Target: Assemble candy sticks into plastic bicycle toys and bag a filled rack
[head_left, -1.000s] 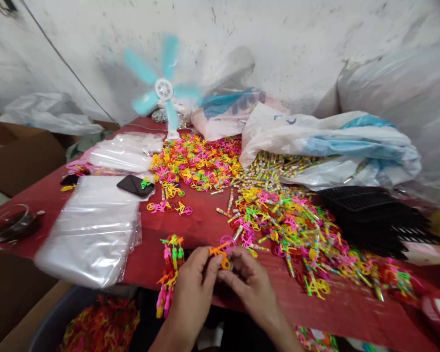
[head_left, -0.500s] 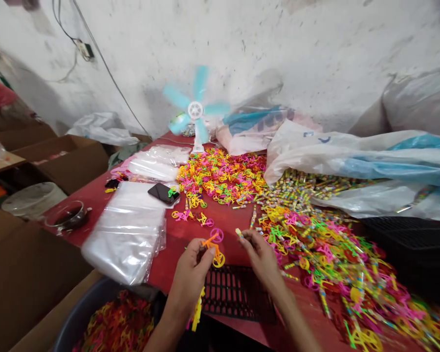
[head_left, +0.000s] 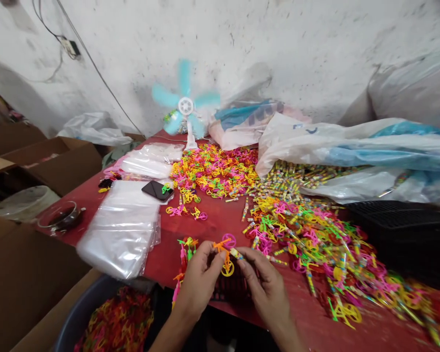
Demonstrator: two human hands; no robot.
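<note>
My left hand (head_left: 200,276) pinches a small orange toy bicycle (head_left: 221,246) with one pink and one yellow wheel. Between the fingertips of my right hand (head_left: 266,278) is a thin patterned tube (head_left: 236,253), its pale end pointing at the bicycle. The two parts are very close; whether they touch I cannot tell. Left of my left hand a strip of coloured plastic pieces (head_left: 182,259) shows, partly hidden by the hand. Under both hands lies a black slotted tray (head_left: 238,288), mostly covered.
On the red table (head_left: 205,227) are a heap of toy bicycles (head_left: 220,171), mixed bicycles and tubes (head_left: 315,239), clear plastic bags (head_left: 119,230), a phone (head_left: 154,189) and a spinning fan (head_left: 186,106). A tub of coloured parts (head_left: 64,320) stands at lower left. Black trays (head_left: 399,234) are stacked right.
My right hand has moved left and down, bringing the tube up close to the bicycle. My left hand has shifted slightly right. Coloured pieces now show left of it; the view has turned slightly.
</note>
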